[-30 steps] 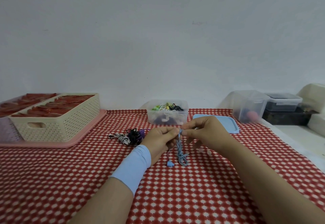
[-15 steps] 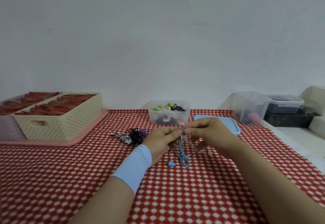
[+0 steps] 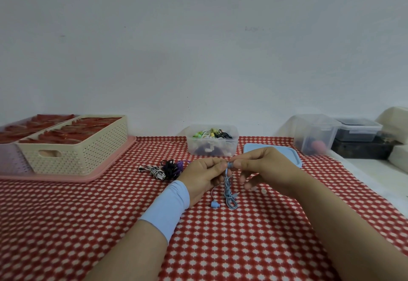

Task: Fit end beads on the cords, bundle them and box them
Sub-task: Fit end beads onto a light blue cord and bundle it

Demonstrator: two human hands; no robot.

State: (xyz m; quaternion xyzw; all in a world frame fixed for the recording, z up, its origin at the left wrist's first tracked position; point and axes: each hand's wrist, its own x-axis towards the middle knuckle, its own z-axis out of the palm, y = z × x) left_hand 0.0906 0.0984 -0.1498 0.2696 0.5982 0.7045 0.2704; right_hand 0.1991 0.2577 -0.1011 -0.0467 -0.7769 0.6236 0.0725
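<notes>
Blue cord (image 3: 228, 189): left hand (image 3: 202, 176), right hand (image 3: 265, 168) pinch

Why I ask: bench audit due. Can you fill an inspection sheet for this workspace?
Surface: red-and-white patterned tablecloth.
Job's things: blue cord hangs from both hands, blue end bead at its top; second blue bead lies on the cloth; bundled cords lie left of the hands; open clear tub holds cords, blue lid beside it.
Clutter: cream basket on pink tray, far left; clear containers, far right.
Grippers: left hand pinches the blue cord; right hand pinches the blue end bead.
Cables: nothing seen apart from the cords.
Surroundings: plain white wall.
</notes>
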